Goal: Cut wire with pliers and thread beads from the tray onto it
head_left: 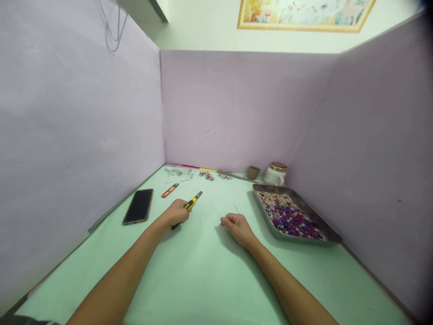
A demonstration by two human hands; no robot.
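The left hand (177,212) is closed around a yellow utility knife (193,201), blade end pointing away over the green surface (203,271). The right hand (237,224) is pinched shut on what looks like a thin thread (215,207), bare of beads. A few small beaded pieces (206,175) lie finished at the back wall, while the metal tray (329,234) is still full of loose beads (287,215), so most work seems left.
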